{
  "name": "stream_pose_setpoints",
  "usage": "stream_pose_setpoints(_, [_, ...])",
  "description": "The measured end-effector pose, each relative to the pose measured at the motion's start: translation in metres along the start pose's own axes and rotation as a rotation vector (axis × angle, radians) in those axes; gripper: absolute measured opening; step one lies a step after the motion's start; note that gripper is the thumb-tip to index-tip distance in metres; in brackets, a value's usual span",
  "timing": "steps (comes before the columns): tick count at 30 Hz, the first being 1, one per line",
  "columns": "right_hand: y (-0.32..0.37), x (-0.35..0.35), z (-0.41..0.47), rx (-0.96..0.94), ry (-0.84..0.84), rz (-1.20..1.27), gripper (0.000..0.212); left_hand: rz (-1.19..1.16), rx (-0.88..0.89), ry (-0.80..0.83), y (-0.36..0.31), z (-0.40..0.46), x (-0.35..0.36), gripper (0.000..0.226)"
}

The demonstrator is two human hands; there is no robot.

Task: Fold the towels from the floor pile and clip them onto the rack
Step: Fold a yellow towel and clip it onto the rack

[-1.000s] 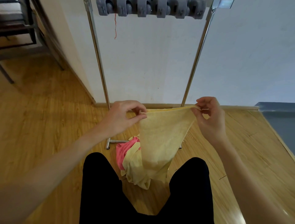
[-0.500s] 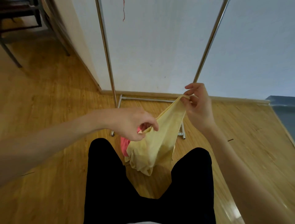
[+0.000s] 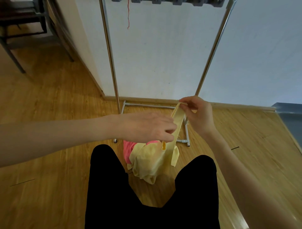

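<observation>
A pale yellow towel [image 3: 177, 120] hangs edge-on between my hands, folded into a narrow strip. My right hand [image 3: 198, 114] pinches its upper corners in front of the rack's right pole. My left hand [image 3: 147, 127] reaches across and pinches the towel's lower part between thumb and fingers. Below, between my knees, the floor pile holds another yellow towel [image 3: 147, 165] and a pink one [image 3: 128, 149]. The metal rack [image 3: 111, 54] stands against the wall, with grey clips [image 3: 178, 1] along its top bar.
My black-trousered legs [image 3: 107, 179] flank the pile. The rack's base frame [image 3: 187, 135] lies on the wooden floor right behind the towels. A dark chair [image 3: 19, 24] stands at far left, a blue-grey ledge [image 3: 292, 117] at right. A red thread [image 3: 128, 14] dangles from the rack.
The towel, first stretched wide between both hands, is now folded into a narrow strip. My left hand dropped, then moved right to the towel's lower part; the right hand kept the top corners.
</observation>
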State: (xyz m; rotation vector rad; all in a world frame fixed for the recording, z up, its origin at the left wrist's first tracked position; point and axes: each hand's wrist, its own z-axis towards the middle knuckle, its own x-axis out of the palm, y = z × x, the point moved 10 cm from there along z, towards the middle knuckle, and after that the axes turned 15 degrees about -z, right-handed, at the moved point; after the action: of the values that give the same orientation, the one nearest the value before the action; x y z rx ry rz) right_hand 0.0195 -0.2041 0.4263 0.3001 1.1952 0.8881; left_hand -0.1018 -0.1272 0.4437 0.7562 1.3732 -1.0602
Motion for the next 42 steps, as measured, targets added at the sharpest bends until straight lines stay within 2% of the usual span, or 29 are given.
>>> stream_pose_setpoints(4, [-0.003,0.003,-0.002,0.034,-0.002,-0.06,0.013,-0.003,-0.009,-0.01,0.003,0.006,-0.012,0.033])
stream_pose_setpoints(7, [-0.003,0.002,-0.003,0.065,-0.01,-0.052,0.007,-0.038,-0.041,-0.113,0.013,0.01,-0.026,0.013])
stream_pose_setpoints(10, [0.003,0.0,-0.002,0.073,0.022,0.02,0.006,-0.145,-0.165,-0.206,0.037,0.006,-0.033,0.011])
stream_pose_setpoints(14, [0.015,-0.009,-0.004,0.067,0.07,0.17,0.008,-0.277,-0.345,-0.421,0.059,-0.01,-0.041,0.012])
stream_pose_setpoints(18, [0.027,-0.011,-0.008,0.017,0.14,0.204,0.008,-0.248,-0.431,-0.526,0.062,-0.017,-0.047,0.014])
stream_pose_setpoints(23, [0.034,-0.011,-0.011,-0.031,0.152,0.24,0.008,-0.155,-0.434,-0.557,0.056,-0.019,-0.053,0.017])
stream_pose_setpoints(35, [0.035,-0.01,-0.022,-0.038,0.17,0.453,0.023,-0.194,-0.573,-0.688,0.067,-0.023,-0.06,0.012])
stream_pose_setpoints(38, [0.034,-0.014,-0.023,-0.027,0.107,0.445,0.028,-0.206,-0.59,-0.706,0.072,-0.017,-0.064,0.012])
stream_pose_setpoints(42, [0.03,-0.024,-0.013,0.023,0.003,0.452,0.022,-0.151,-0.526,-0.723,0.066,-0.008,-0.08,0.015])
